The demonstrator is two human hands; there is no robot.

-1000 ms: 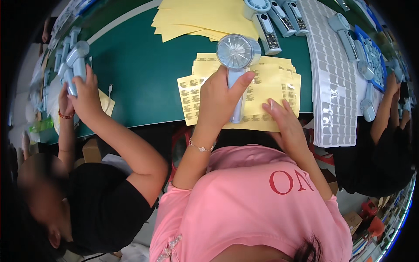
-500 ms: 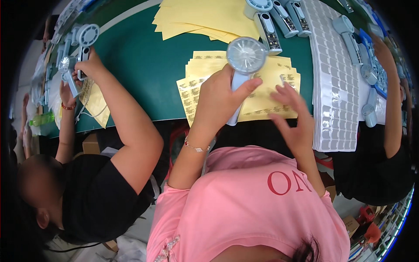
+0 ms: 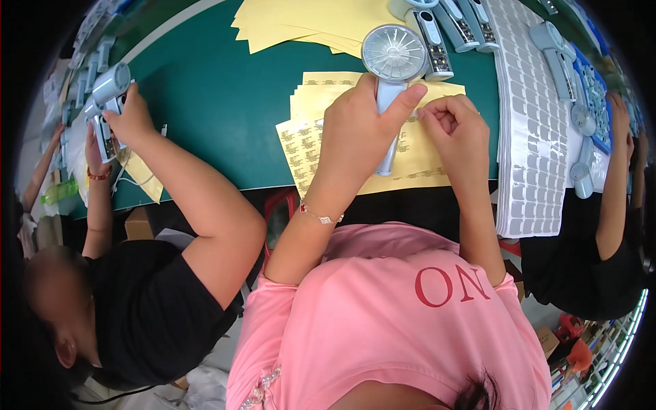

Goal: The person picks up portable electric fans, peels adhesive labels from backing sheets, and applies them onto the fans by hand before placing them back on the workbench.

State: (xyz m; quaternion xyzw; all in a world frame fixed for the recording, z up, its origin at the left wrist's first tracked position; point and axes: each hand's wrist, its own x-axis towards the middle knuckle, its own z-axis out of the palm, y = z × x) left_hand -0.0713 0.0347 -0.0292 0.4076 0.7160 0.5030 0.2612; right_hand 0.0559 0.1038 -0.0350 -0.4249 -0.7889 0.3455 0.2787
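My left hand (image 3: 352, 130) is closed around the light blue handle of a handheld fan (image 3: 394, 53), its round clear head pointing away from me. Close to the handle's right side, my right hand (image 3: 456, 126) has thumb and index finger pinched together. Something small and pale shows at those fingertips, too little to name. Under both hands lie yellow sticker sheets (image 3: 301, 152) printed with rows of small dark text. Behind the held fan, several more light blue fans (image 3: 437, 51) lie side by side, with inner parts showing in their handles.
A stack of grey-white label sheets (image 3: 529, 150) lies on the green table (image 3: 225, 123) at right. More yellow sheets (image 3: 287, 24) are at the back. A co-worker's hands (image 3: 130, 119) hold fans at left; another person's arm (image 3: 615, 184) is beside a blue tray (image 3: 594, 96).
My left hand has moved the fan slightly up and to the right. My right hand's fingers, spread before, have closed into a pinch beside the handle.
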